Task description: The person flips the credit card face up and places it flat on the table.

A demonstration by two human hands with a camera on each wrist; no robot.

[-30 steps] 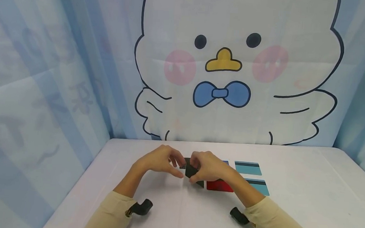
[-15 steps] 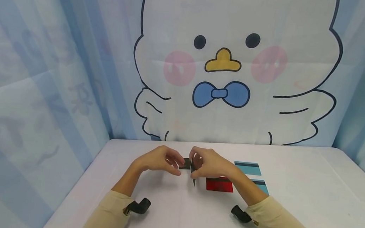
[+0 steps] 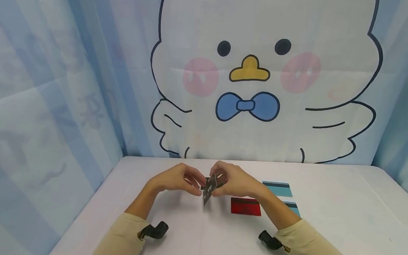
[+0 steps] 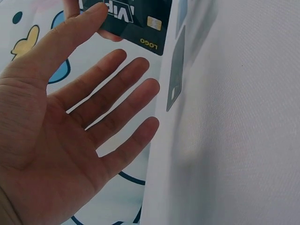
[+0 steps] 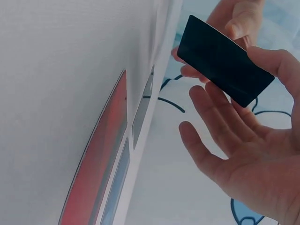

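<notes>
In the head view my right hand pinches a dark card above the table, tilted on edge. The left wrist view shows its printed face, with VIP lettering, a chip and LOGO on the card; the right wrist view shows its plain dark back. My left hand is beside the card, fingers spread and relaxed. Its thumb overlaps the card in the left wrist view; whether they touch, I cannot tell. Another dark card lies flat on the table, mostly hidden behind the hands in the head view.
On the white table lie a red card and two light-blue striped cards, the far one and the near one, partly behind the right forearm. A blue card shows beyond the red one. A printed curtain hangs behind.
My right hand has moved slightly left, turning the held dark card from its plain back through edge-on to its printed face. The left hand has drifted slightly left.
</notes>
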